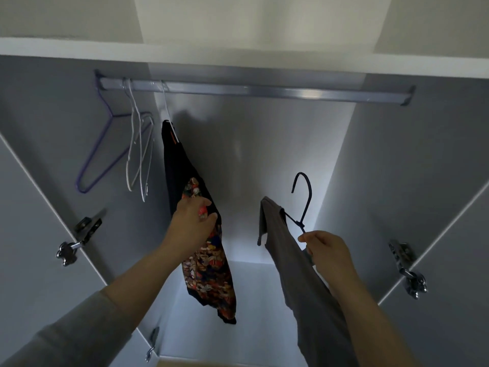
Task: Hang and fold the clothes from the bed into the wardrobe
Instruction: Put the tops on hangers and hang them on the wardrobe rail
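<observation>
Pinched a thin dark wire hanger (306, 207) in the right hand (326, 254) below the metal rail (254, 91), limp grey garment (288, 260) draped over it. Gripped, apparently, with the left hand (191, 221) a black floral-printed garment (209, 274) hanging from the rail's left part, beside bare wire hangers (139, 149).

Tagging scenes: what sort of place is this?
An open wardrobe, probably in a bedroom: a clothes rail with empty hangers and a patterned garment hanging from it, door hinges at the sides.
</observation>
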### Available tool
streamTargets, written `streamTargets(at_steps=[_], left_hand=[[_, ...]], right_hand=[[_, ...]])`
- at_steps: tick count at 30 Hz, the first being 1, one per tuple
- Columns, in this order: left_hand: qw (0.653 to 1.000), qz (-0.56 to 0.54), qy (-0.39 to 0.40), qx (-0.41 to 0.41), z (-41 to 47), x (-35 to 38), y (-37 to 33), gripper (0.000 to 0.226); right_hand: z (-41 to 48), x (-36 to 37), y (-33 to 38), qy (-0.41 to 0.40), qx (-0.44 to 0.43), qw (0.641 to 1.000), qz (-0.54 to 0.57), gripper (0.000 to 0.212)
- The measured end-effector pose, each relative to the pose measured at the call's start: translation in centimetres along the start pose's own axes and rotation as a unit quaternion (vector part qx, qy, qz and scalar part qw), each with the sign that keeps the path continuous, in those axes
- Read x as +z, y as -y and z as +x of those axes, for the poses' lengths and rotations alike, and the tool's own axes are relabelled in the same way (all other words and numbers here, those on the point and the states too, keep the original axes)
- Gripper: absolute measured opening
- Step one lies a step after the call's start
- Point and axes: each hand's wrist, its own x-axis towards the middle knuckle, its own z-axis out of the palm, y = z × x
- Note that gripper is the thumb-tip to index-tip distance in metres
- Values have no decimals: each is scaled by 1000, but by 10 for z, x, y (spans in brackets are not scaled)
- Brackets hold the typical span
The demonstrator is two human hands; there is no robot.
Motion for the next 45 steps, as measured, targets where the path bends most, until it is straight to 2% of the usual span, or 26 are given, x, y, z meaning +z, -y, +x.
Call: streamTargets(at_steps=[4, 9, 14, 17, 26, 32, 37, 42, 45], left_hand=[[998, -2, -59, 5, 26, -7, 14, 42], [999, -9, -49, 5, 66, -15, 21, 44], [998, 12, -64, 23, 89, -25, 38, 23], [995, 33, -78, 46, 91, -36, 60, 21], [994, 46, -78, 57, 92, -76, 102, 23], [993, 43, -95, 47, 93, -92, 115, 23], [991, 59, -111, 37, 94, -100, 123, 26], [988, 70, -135, 17, 92, -103, 120, 26], [987, 69, -143, 22, 89, -108, 115, 25]], right_hand=[[17, 19, 19, -15, -11, 1000, -8, 33], [33, 42, 41, -28, -14, 1000, -2, 32], [43, 65, 61, -43, -3, 999, 30, 27], [50, 76, 70, -46, -1, 998, 34, 24], [67, 117, 134, 59, 25, 980, 188, 30], [86, 154, 164, 100, 26, 980, 169, 22], [111, 185, 182, 61, -31, 990, 127, 28], [130, 210, 202, 70, -97, 987, 104, 27], [144, 220, 216, 46, -125, 986, 95, 27]])
